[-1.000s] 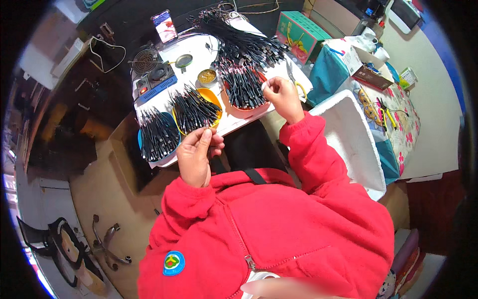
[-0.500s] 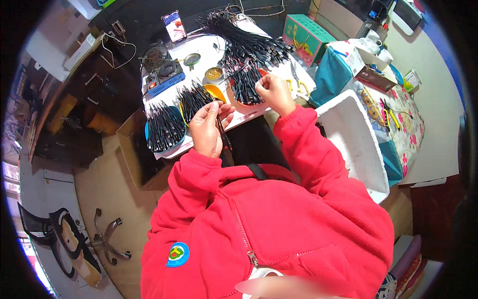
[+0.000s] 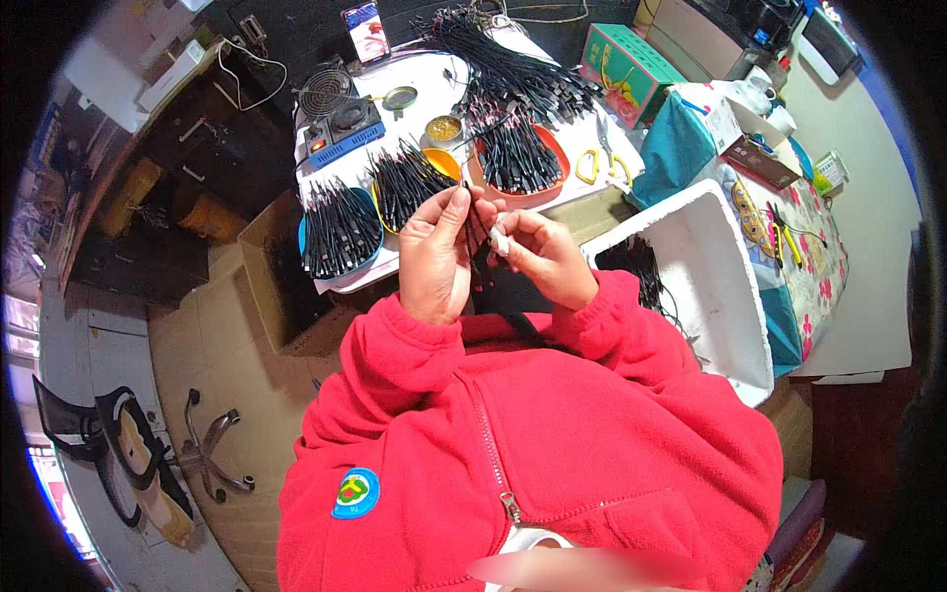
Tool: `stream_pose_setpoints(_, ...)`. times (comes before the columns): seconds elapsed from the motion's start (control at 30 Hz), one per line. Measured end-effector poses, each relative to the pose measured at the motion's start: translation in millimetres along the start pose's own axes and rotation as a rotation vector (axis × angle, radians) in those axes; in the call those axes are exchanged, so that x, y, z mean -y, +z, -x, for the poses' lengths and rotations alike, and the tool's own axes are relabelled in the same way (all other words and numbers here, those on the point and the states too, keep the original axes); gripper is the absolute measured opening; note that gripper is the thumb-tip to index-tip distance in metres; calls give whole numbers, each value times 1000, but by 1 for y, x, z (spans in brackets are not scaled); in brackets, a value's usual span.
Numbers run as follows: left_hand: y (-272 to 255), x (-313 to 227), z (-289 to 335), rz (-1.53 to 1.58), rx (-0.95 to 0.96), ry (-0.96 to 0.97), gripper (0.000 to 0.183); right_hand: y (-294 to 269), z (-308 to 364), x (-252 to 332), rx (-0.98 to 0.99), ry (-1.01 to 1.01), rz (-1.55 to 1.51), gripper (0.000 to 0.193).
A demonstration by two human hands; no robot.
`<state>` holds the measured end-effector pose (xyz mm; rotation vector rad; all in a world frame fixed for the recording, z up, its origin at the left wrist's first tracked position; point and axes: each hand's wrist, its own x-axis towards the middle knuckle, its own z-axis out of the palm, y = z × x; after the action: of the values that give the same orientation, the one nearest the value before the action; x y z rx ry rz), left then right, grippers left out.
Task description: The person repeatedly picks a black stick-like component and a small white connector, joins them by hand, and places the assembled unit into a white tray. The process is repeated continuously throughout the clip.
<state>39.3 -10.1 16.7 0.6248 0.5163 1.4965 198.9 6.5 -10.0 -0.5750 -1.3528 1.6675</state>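
My left hand [image 3: 437,259] is raised in front of the table's near edge, its thumb and fingers closed on a few thin black cables [image 3: 477,229] that hang down. Beside it, my right hand [image 3: 554,259] pinches at the same cables. Something white shows at its fingertips, and I cannot tell what. Just beyond stand a blue tub [image 3: 367,267], a yellow bowl [image 3: 446,161] and an orange-red bowl [image 3: 555,185]. Each is packed with short black cables, some with metal plugs showing. A large heap of black cables [image 3: 523,74] lies behind them.
On the table are a small bowl of amber stuff [image 3: 444,129], a blue-fronted hotplate [image 3: 347,143], a little pan [image 3: 400,98], a phone [image 3: 366,33] and yellow-handled scissors [image 3: 589,166]. A white foam box [image 3: 735,306] at my right holds dark cables. A cardboard box [image 3: 271,286] stands left.
My right hand has come away from the orange-red bowl, back and down to the cables in my left hand. My left hand has shifted slightly right; the view has moved slightly too.
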Motion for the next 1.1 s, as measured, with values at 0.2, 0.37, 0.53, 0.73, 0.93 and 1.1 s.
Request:
stream_pose_setpoints(0.2, 8, 3, 21, -270, -131, 176, 14, 0, -4, 36, -157, -182, 383, 17)
stream_pose_setpoints(0.37, 18, 4, 29, -417, -98, 213, 14, 11, -12, 61, -59, -135, 398, 19)
stream_pose_setpoints(0.53, 21, 3, 33, -329, -67, 159, 13, 16, -8, 65, -32, -155, 505, 13)
stream_pose_setpoints(0.73, 17, 4, 34, -225, -48, 73, 13, 10, -7, 45, -35, -99, 64, 7)
stream_pose_setpoints(0.93, 13, 3, 34, -191, -42, 153, 11, 8, -11, 31, -43, 94, -336, 4)
stream_pose_setpoints(1.1, 9, 2, 30, -278, -40, 111, 12, 4, -16, 43, 75, -77, -48, 25)
